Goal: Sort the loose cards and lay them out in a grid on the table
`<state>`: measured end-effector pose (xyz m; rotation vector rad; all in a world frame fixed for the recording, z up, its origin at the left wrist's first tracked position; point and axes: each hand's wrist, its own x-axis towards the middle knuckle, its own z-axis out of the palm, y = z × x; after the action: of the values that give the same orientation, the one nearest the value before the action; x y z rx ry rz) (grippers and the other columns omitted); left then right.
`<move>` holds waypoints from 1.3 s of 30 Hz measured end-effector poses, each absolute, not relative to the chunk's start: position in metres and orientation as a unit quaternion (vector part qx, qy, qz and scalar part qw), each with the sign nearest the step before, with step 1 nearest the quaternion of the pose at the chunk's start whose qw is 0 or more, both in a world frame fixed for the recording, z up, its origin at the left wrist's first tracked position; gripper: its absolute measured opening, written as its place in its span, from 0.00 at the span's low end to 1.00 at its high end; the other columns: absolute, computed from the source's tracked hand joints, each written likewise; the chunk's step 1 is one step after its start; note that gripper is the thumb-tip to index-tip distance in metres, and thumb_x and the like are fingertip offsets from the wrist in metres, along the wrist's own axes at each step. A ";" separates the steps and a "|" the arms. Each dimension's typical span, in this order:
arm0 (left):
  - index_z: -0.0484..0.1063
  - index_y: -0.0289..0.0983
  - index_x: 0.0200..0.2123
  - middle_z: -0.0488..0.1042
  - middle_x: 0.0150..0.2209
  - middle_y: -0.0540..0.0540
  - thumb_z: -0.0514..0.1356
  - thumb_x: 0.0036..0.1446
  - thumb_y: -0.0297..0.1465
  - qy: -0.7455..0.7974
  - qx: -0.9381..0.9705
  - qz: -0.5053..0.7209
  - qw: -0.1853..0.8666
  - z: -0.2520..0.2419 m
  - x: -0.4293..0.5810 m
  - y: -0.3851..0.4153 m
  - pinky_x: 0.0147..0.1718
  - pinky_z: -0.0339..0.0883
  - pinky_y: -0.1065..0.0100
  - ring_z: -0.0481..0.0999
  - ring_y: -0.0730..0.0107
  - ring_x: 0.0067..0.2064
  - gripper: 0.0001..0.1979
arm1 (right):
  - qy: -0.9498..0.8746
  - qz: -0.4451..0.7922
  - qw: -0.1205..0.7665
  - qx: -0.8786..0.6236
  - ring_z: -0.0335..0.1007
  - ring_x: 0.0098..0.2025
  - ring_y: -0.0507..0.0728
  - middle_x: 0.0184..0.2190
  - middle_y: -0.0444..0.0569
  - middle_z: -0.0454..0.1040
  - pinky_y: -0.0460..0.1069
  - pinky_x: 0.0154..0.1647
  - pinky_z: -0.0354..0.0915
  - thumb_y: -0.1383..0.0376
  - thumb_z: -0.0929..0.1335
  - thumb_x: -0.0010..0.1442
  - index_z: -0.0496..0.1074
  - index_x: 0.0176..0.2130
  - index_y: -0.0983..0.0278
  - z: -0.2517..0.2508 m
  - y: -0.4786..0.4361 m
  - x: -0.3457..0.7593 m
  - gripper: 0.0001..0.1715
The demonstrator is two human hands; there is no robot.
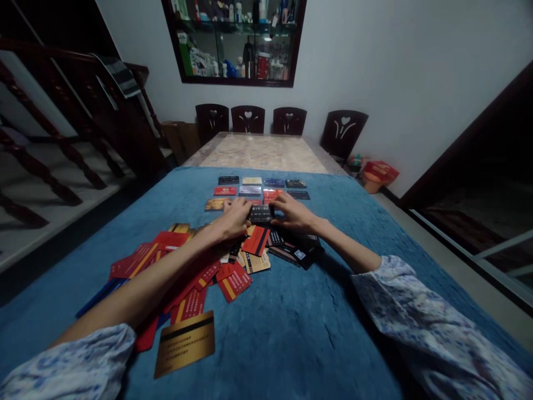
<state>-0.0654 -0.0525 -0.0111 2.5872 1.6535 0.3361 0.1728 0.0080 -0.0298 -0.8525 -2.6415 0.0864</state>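
Observation:
My left hand (234, 218) and my right hand (293, 214) both grip a black card (260, 213), one at each end, low over the blue cloth (291, 328). Just beyond them, cards lie face up in neat rows (261, 188): black, white, red and gold ones. Under my forearms a loose heap of red, gold and black cards (233, 261) spreads to the left. A single gold card (185, 343) lies nearest to me.
The blue cloth covers the near half of a long marble-topped table (260, 153). Several dark chairs (248, 119) stand at its far end under a glass cabinet (235, 39). A wooden staircase (62, 128) rises at the left.

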 end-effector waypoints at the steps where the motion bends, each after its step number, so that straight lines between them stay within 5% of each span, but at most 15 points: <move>1: 0.70 0.35 0.50 0.69 0.52 0.36 0.58 0.53 0.25 0.537 0.836 0.111 0.025 -0.011 -0.068 -0.051 0.55 0.58 0.45 0.65 0.46 0.56 0.19 | -0.936 0.032 0.182 -0.299 0.64 0.55 0.66 0.51 0.56 0.70 0.64 0.55 0.67 0.60 0.74 0.59 0.71 0.57 0.58 -0.030 0.010 0.170 0.27; 39: 0.71 0.39 0.51 0.70 0.53 0.37 0.59 0.52 0.28 0.582 0.807 0.100 0.000 -0.006 -0.132 0.010 0.54 0.59 0.46 0.65 0.45 0.56 0.21 | -0.939 0.003 0.111 -0.325 0.64 0.55 0.66 0.51 0.58 0.71 0.56 0.51 0.65 0.61 0.75 0.57 0.74 0.51 0.65 -0.009 0.072 0.092 0.23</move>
<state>-0.1317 0.0105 -0.0057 2.5343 1.8296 0.3137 0.0924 0.0721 -0.0087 -0.9543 -2.7587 0.0074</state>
